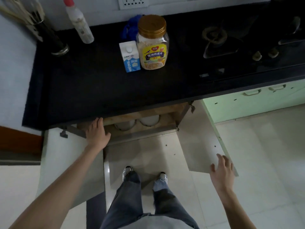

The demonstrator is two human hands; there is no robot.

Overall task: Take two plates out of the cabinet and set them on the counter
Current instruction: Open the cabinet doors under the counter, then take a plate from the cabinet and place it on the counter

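Below the black counter [99,83] the cabinet [173,124] stands with both doors swung wide. Two white plates show on its wooden shelf: one on the left [124,125] and one on the right [149,120], both half hidden under the counter edge. My left hand [97,132] reaches into the cabinet's left side, fingers spread, just left of the left plate and holding nothing. My right hand [222,171] hovers with fingers apart at the outer edge of the right door [201,142].
On the counter stand a milk carton [130,57], an oat jar with a gold lid [152,42], a white bottle [79,22] and a utensil holder [49,37]. A gas stove [239,43] fills the right. The left door [69,162] juts out beside my legs.
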